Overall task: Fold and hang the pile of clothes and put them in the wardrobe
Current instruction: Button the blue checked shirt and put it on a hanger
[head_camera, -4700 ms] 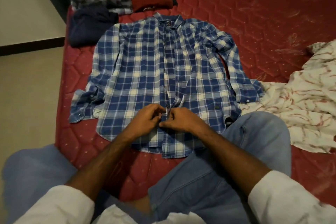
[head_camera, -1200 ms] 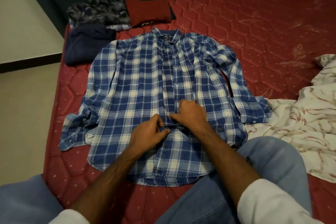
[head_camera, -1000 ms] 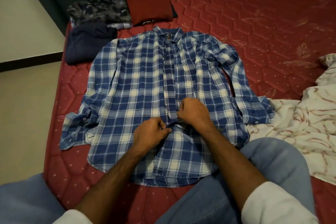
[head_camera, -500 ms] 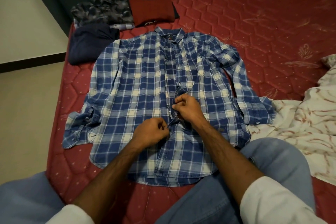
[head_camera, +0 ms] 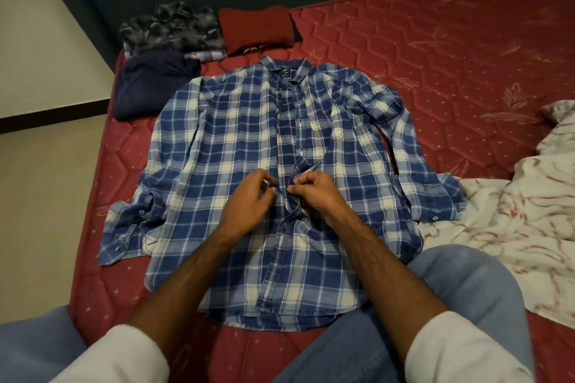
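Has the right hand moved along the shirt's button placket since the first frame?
Yes. The right hand now pinches the plaid shirt placket farther from its hem, nearer the collar.

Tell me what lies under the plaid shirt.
The plaid shirt lies flat on the red mattress; its right cuff overlaps the white patterned sheet. Whatever is beneath its middle is covered.

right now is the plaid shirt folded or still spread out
Spread out: the plaid shirt lies flat, front up, on the mattress, both sleeves out to its sides.
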`<state>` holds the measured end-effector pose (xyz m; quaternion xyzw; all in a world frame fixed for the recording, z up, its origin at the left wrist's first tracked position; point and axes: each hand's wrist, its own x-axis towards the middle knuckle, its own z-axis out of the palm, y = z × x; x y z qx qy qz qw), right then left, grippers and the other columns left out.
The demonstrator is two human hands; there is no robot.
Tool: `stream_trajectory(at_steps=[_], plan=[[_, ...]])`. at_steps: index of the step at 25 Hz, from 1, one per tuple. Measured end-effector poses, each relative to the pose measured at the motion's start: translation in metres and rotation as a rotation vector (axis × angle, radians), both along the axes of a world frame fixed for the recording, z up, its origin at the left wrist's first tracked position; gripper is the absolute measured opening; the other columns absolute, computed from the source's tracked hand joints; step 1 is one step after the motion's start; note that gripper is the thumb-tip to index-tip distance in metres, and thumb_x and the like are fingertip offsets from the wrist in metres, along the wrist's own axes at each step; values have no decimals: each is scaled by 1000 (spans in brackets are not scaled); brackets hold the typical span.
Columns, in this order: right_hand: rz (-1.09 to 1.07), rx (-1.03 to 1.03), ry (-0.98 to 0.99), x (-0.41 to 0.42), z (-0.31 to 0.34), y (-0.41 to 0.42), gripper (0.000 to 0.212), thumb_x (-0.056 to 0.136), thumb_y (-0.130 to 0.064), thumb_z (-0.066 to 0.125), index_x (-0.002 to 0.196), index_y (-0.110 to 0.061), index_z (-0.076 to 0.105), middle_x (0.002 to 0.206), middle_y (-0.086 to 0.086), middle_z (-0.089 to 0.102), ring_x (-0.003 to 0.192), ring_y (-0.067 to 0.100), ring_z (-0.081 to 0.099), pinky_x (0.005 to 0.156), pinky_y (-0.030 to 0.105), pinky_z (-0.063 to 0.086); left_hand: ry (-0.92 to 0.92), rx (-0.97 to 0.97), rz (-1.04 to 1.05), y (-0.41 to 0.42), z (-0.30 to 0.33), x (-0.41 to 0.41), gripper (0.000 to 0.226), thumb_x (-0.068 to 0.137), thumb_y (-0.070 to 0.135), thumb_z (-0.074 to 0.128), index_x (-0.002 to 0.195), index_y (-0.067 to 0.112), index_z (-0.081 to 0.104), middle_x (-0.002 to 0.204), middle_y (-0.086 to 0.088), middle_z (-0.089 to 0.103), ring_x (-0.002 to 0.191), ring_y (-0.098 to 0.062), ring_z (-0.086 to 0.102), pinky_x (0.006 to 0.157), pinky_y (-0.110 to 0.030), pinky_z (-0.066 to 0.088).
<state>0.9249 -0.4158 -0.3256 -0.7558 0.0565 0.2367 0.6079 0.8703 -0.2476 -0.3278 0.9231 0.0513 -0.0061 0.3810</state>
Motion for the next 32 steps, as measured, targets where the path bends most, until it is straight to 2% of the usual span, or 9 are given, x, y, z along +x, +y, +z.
stream_trajectory(at_steps=[2, 5, 10, 12, 15, 18, 21, 25, 32], plan=[[21, 18, 26, 2, 0, -2, 14, 88, 1, 73, 87, -12, 68, 92, 13, 72, 85, 26, 71, 86, 42, 60, 56, 86, -33, -4, -2, 13, 13, 97, 36, 63, 106, 28, 60, 99, 11, 64, 84, -5, 63, 77, -36, 56], [45, -3, 36, 3, -2, -3, 13, 90, 2, 69, 95, -10, 69, 90, 10, 71, 80, 21, 67, 74, 34, 57, 126, 150, 45, -7, -6, 22, 13, 92, 40, 70, 95, 32, 59, 84, 12, 66, 76, -6, 64, 74, -38, 58], [28, -12, 39, 3, 0, -5, 10, 88, 0, 73, 94, -8, 69, 77, 4, 68, 61, 10, 64, 54, 22, 49, 172, 133, 109, -13, -9, 23, 12, 90, 37, 71, 88, 32, 61, 81, 14, 67, 77, -5, 64, 75, -35, 57], [33, -1, 25, 0, 2, -6, 13, 85, -2, 78, 90, -8, 68, 72, 3, 68, 54, 6, 62, 50, 19, 48, 206, 15, 148, -12, -9, 25, 7, 92, 28, 70, 86, 28, 66, 84, 13, 70, 81, -8, 67, 80, -38, 58], [-4, -3, -61, -1, -1, -6, 18, 81, -8, 84, 86, -14, 68, 78, 3, 71, 65, 11, 67, 60, 24, 53, 239, -353, 233, -10, -5, 26, 2, 90, 14, 73, 91, 13, 72, 91, 1, 74, 87, -11, 69, 80, -32, 56], [-49, -35, -138, 0, -5, -3, 16, 88, -15, 78, 89, -18, 63, 76, 2, 68, 63, 13, 63, 57, 27, 51, 267, -531, 274, -7, 0, 22, 9, 88, 11, 76, 95, 7, 73, 92, -1, 75, 85, -7, 69, 67, -17, 50], [-82, -3, -113, 0, -6, -1, 14, 94, -11, 71, 93, -16, 58, 80, 7, 69, 60, 14, 65, 57, 28, 56, 291, -597, 295, -4, 0, 21, 8, 87, 11, 77, 94, 8, 74, 90, 1, 75, 82, -5, 67, 65, -15, 47], [-89, 97, -32, 1, -6, 1, 26, 90, 5, 68, 105, -14, 61, 96, 11, 73, 86, 23, 74, 75, 34, 63, 282, -622, 304, -3, -3, 20, 6, 86, 7, 77, 91, 10, 73, 88, 0, 74, 79, -6, 66, 63, -14, 48], [-76, 105, -53, -3, -7, 5, 27, 89, 8, 68, 108, -11, 66, 94, 8, 75, 84, 15, 73, 71, 25, 59, 204, -648, 341, -11, -8, 16, 9, 85, 2, 77, 92, 5, 72, 81, -2, 74, 71, -5, 69, 61, -12, 51]])
